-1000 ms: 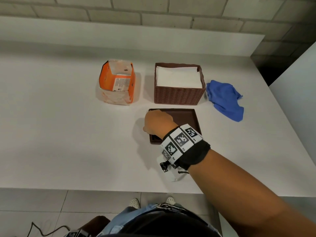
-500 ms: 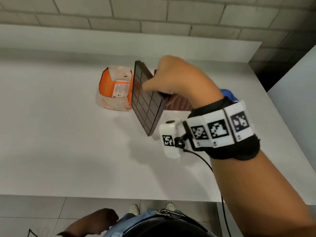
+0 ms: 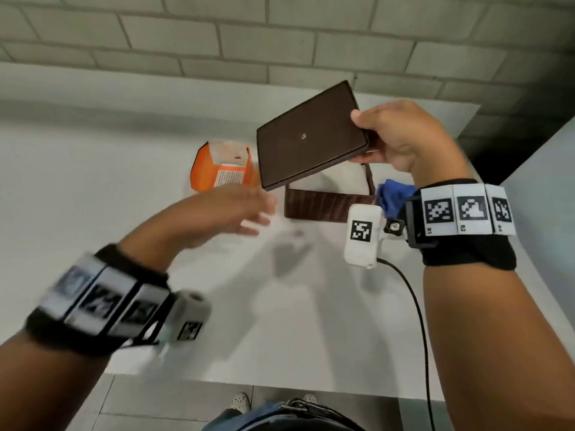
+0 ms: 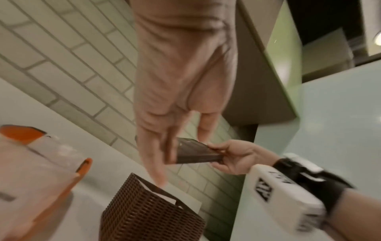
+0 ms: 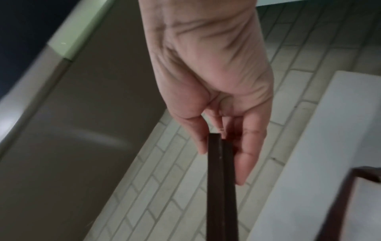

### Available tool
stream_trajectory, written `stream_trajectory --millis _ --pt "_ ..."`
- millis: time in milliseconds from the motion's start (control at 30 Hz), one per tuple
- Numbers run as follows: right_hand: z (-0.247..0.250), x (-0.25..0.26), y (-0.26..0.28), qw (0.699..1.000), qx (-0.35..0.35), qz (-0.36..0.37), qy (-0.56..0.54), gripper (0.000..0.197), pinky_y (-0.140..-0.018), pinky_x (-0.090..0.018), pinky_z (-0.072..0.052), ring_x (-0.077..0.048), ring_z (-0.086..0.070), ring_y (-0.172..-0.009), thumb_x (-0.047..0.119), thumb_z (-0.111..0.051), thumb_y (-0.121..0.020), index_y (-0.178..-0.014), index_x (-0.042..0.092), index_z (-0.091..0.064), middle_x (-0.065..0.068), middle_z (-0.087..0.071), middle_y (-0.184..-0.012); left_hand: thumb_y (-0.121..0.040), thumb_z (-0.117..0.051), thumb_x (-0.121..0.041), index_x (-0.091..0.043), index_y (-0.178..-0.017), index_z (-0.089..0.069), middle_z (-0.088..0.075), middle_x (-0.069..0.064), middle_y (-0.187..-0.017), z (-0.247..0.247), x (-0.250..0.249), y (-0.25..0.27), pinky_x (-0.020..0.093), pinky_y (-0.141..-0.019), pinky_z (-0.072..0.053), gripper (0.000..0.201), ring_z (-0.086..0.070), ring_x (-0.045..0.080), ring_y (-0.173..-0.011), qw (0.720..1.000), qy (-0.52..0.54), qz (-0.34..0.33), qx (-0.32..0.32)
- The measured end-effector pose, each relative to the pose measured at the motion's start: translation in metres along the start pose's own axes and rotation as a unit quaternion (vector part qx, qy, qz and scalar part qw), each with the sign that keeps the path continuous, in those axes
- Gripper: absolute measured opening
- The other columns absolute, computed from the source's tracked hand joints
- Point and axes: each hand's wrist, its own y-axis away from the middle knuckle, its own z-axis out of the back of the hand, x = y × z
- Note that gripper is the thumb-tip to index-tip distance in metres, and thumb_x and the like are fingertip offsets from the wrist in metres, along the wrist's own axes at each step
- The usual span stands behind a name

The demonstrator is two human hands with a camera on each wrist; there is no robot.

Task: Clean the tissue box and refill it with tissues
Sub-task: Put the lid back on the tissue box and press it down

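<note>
My right hand (image 3: 389,138) holds the flat brown lid (image 3: 308,135) of the tissue box by its right edge, thumb on top and fingers beneath, tilted in the air above the box. In the right wrist view the lid (image 5: 220,187) runs edge-on between thumb and fingers. The brown woven tissue box (image 3: 329,203) stands on the table under the lid, with white tissues inside. My left hand (image 3: 230,213), blurred, reaches up with straight fingers towards the lid's lower left corner and holds nothing. The left wrist view shows its fingers (image 4: 156,163) just in front of the lid (image 4: 195,153).
An opened orange tissue pack (image 3: 222,169) sits left of the box. A blue cloth (image 3: 393,194) lies right of it, partly behind my right wrist. The white table (image 3: 93,194) meets a brick wall (image 3: 280,42) at the back; a pale panel (image 3: 547,181) rises at right.
My right hand lifted the lid off the table, raised it and turned its top face up over the box. My left hand came up from below the table edge towards the lid.
</note>
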Motion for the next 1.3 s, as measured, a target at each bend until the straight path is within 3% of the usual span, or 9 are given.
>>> stream_trajectory --millis 167,300,367,433,533,667,733,933,1300 --pt "0.018 -0.020 -0.024 0.992 -0.050 -0.064 -0.093 0.018 -0.047 -0.030 -0.058 -0.017 -0.061 -0.072 0.014 -0.047 -0.098 -0.080 0.011 -0.047 -0.007 -0.059 -0.085 -0.099 -0.043 -0.035 0.000 -0.126 -0.049 -0.058 0.009 -0.093 -0.001 -0.027 -0.072 0.025 -0.065 -0.051 0.044 -0.059 0.014 -0.072 0.986 0.080 0.019 -0.145" --pt "0.021 -0.044 -0.036 0.986 -0.043 -0.114 -0.116 0.022 -0.084 -0.038 -0.051 -0.024 -0.062 -0.107 0.014 -0.042 -0.100 -0.078 0.013 -0.046 -0.007 -0.061 -0.091 -0.100 -0.043 -0.029 -0.006 -0.103 -0.049 -0.059 0.012 -0.099 -0.007 -0.035 -0.106 0.028 -0.073 -0.052 0.024 -0.061 0.025 -0.091 0.981 0.102 0.019 -0.164" --pt "0.016 -0.052 -0.038 0.984 -0.054 -0.123 -0.114 0.022 -0.084 -0.041 -0.047 -0.027 -0.054 -0.124 0.013 -0.041 -0.100 -0.078 0.012 -0.045 -0.013 -0.062 -0.116 -0.099 -0.047 -0.022 -0.006 -0.084 -0.051 -0.058 0.011 -0.087 -0.010 -0.032 -0.122 0.032 -0.076 -0.053 0.022 -0.059 0.026 -0.095 0.974 0.134 0.017 -0.180" --pt "0.013 -0.059 -0.045 0.984 -0.088 -0.124 -0.095 0.015 -0.082 -0.040 -0.051 -0.029 -0.054 -0.121 0.014 -0.047 -0.098 -0.086 0.007 -0.049 -0.017 -0.057 -0.120 -0.097 -0.052 -0.020 -0.008 -0.069 -0.048 -0.054 0.008 -0.076 -0.011 -0.025 -0.135 0.036 -0.079 -0.054 0.030 -0.058 0.027 -0.092 0.972 0.113 0.007 -0.205" --pt "0.011 -0.068 -0.056 0.981 -0.153 -0.103 0.064 0.033 -0.078 -0.026 -0.054 -0.029 -0.061 -0.105 0.023 -0.053 -0.095 -0.068 0.007 -0.044 -0.010 -0.053 -0.076 -0.094 -0.055 -0.026 -0.013 -0.061 -0.045 -0.051 0.005 -0.069 -0.013 -0.014 -0.146 0.043 -0.090 -0.054 0.036 -0.056 0.027 -0.086 0.973 0.004 0.013 -0.229" --pt "0.016 -0.077 -0.060 0.945 -0.181 -0.058 0.266 0.033 -0.042 -0.021 -0.027 -0.030 -0.061 -0.101 0.028 -0.047 -0.096 -0.076 0.003 -0.057 -0.010 -0.058 -0.073 -0.095 -0.050 -0.035 -0.013 -0.054 -0.040 -0.043 0.001 -0.058 -0.014 -0.012 -0.149 0.036 -0.070 -0.050 0.047 -0.052 0.026 -0.072 0.959 -0.145 0.011 -0.244" --pt "0.017 -0.079 -0.061 0.930 -0.178 -0.051 0.316 0.035 -0.045 -0.022 -0.024 -0.030 -0.060 -0.103 0.026 -0.046 -0.097 -0.101 -0.004 -0.065 -0.019 -0.067 -0.103 -0.097 -0.044 -0.037 -0.010 -0.050 -0.036 -0.038 0.002 -0.054 -0.014 -0.012 -0.149 0.027 -0.054 -0.031 0.055 -0.045 0.022 -0.058 0.939 -0.233 -0.002 -0.252" --pt "0.016 -0.090 -0.054 0.934 -0.179 -0.009 0.309 0.031 -0.090 -0.032 -0.045 -0.033 -0.058 -0.112 0.018 -0.048 -0.097 -0.113 -0.002 -0.065 -0.020 -0.065 -0.119 -0.094 -0.054 -0.033 -0.009 -0.051 -0.042 -0.041 0.002 -0.055 -0.020 -0.007 -0.148 0.029 -0.067 -0.034 0.050 -0.050 0.025 -0.071 0.931 -0.234 -0.032 -0.278" --pt "0.007 -0.090 -0.054 0.918 -0.146 -0.033 0.368 0.032 -0.088 -0.033 -0.046 -0.036 -0.055 -0.116 0.009 -0.041 -0.096 -0.123 0.000 -0.056 -0.022 -0.059 -0.125 -0.093 -0.054 -0.038 -0.010 -0.067 -0.055 -0.056 0.007 -0.069 -0.023 -0.007 -0.143 0.030 -0.066 -0.037 0.037 -0.054 0.022 -0.072 0.921 -0.278 -0.008 -0.274"
